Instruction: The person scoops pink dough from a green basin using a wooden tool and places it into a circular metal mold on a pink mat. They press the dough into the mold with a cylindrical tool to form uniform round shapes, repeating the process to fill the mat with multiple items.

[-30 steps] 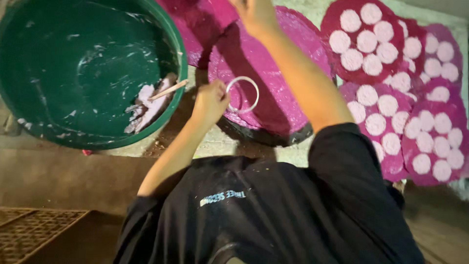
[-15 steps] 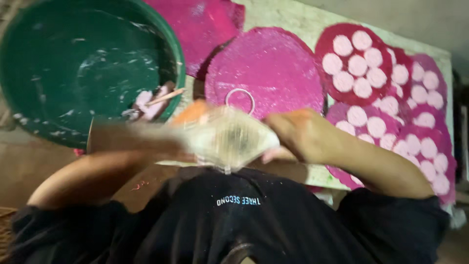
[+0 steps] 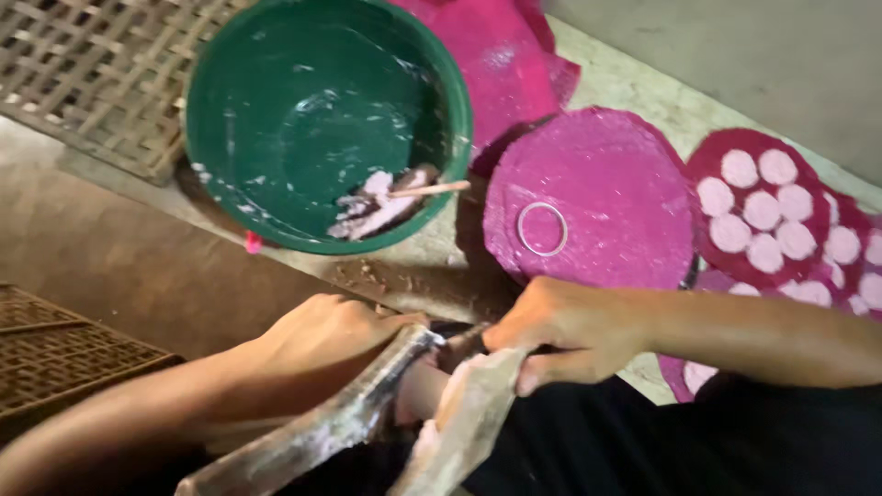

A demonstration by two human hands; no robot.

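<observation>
My left hand and my right hand both grip a floppy, greyish plastic bag smeared with white paste, low in the view over my dark clothing. A pinkish lump shows between the two hands. Just beyond my right hand lies a round magenta sheet with a thin metal ring resting on it. A large green basin stands beyond my left hand. It holds a little pinkish-white paste and a wooden stick.
At the right lie more magenta rounds covered with several white discs. Another magenta sheet sits behind the basin. A woven bamboo tray is at the top left, a woven mat at the left edge.
Both hands have come back from the magenta sheet to my lap and now hold the paste-smeared bag. The metal ring stays on the sheet. The view has tilted and shifted left.
</observation>
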